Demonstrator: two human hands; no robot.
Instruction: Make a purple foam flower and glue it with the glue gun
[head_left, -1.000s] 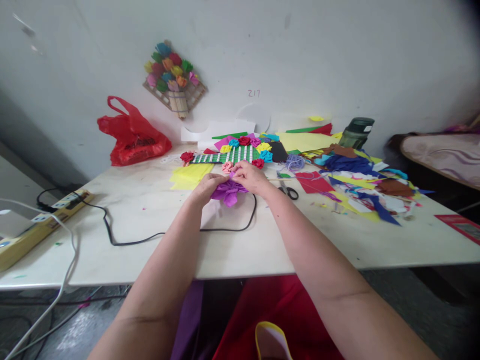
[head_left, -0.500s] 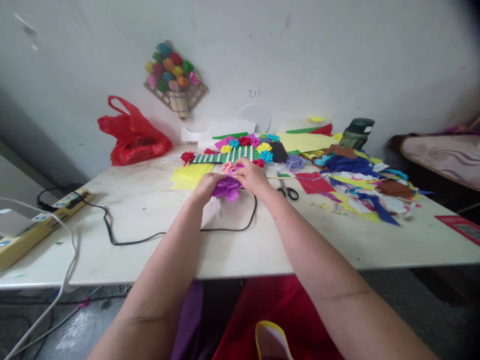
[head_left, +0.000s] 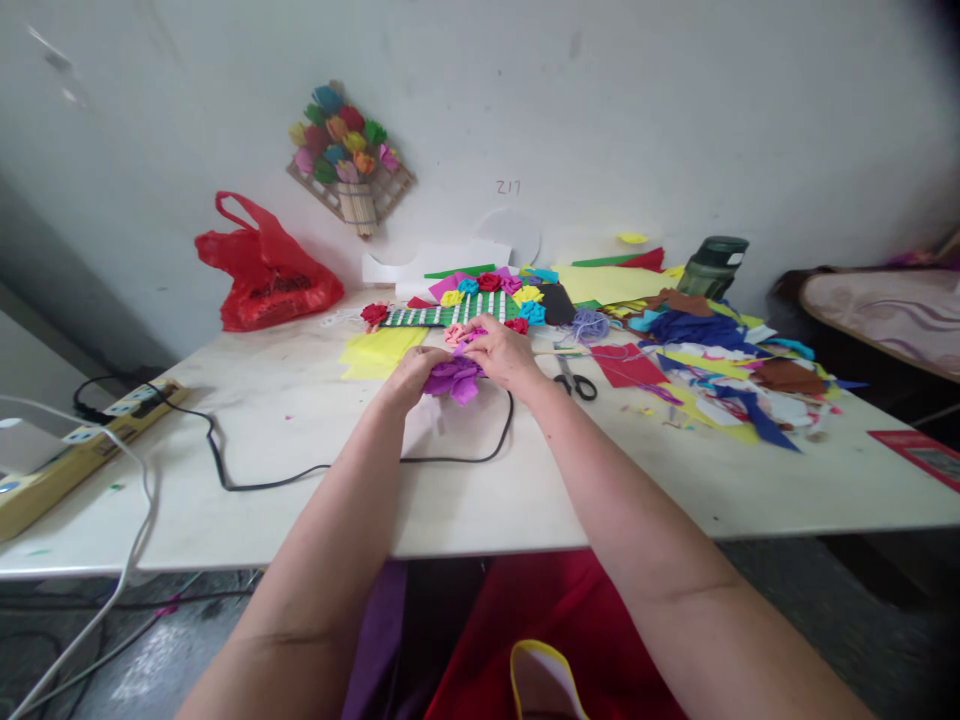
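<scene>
Both hands meet over the middle of the table around a purple crepe-paper flower (head_left: 454, 380). My left hand (head_left: 417, 374) pinches its left side. My right hand (head_left: 504, 352) has its fingers closed on the flower's upper right. A thin wooden stick (head_left: 559, 352) shows to the right of my right hand; whether it joins the flower is hidden. Just behind the hands lies a green and white woven piece (head_left: 487, 308) edged with paper roses in pink, red, yellow and blue. Black-handled scissors (head_left: 576, 382) rest right of my right wrist.
A black cord (head_left: 277, 485) crosses the table from a power strip (head_left: 90, 440) at left. A yellow sheet (head_left: 382, 350), a red bag (head_left: 266, 275), purple yarn (head_left: 590, 325), a red sheet (head_left: 628, 366), heaped paper scraps (head_left: 720, 350) and a green bottle (head_left: 714, 268) lie around.
The purple flower's petals have shifted very slightly between my fingers. Both hands keep nearly the same place and grip.
</scene>
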